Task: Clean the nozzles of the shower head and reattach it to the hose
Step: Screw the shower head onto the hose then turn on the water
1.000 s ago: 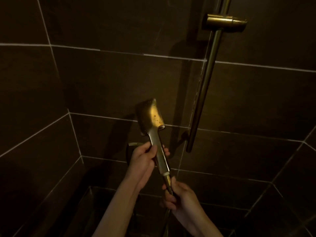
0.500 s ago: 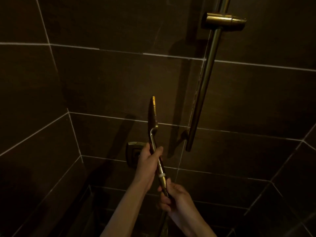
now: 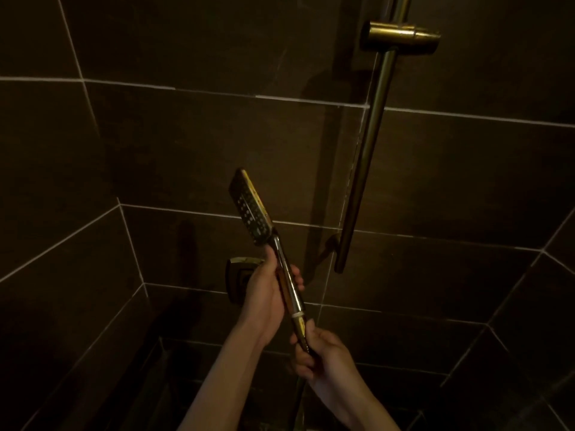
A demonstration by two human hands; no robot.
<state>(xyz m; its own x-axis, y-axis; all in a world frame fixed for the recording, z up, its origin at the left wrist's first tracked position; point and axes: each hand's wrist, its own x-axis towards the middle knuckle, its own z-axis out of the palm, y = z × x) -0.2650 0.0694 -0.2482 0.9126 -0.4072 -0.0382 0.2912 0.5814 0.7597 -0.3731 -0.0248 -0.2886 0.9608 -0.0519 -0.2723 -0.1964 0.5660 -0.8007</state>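
Change: I see the shower head (image 3: 250, 208) rotated since a second ago; nozzles now face me.
Left hand (image 3: 264, 292): grip wraps the handle.
Right hand (image 3: 320, 353): grip pinches the hose (image 3: 303, 335) connector.
Meaning: I judge reattachment under way.

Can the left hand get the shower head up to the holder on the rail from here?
Probably yes. The left hand grips the shower head by its handle, and nothing shows between it and the holder on the rail. The right hand grips the hose end; hose slack is hidden.
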